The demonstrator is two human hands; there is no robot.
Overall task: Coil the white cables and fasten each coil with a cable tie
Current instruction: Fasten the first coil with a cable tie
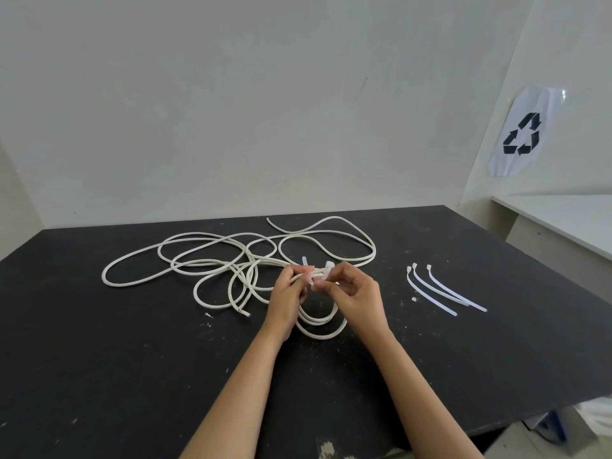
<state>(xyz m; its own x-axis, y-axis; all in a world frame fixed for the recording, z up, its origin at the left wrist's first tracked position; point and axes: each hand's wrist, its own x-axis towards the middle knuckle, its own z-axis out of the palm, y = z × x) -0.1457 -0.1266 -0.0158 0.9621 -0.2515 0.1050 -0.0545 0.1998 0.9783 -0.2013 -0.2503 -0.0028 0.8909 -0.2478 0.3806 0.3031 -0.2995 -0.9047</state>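
Note:
A small coil of white cable (319, 327) hangs in loops between my two hands above the black table (132, 359). My left hand (288, 293) pinches the gathered strands at the top of the coil. My right hand (356, 289) holds a translucent cable tie (328, 271) wrapped around those strands, its tail (304, 260) sticking up behind my fingers. Loose white cables (205, 260) sprawl in tangled loops over the table behind and to the left. Three spare cable ties (443, 289) lie side by side to the right.
A cut cable end (245, 313) lies just left of my left wrist. A white wall stands behind the table, with a recycling sign (523, 134) on the right wall and a pale bench (563, 220) beyond the table's right edge.

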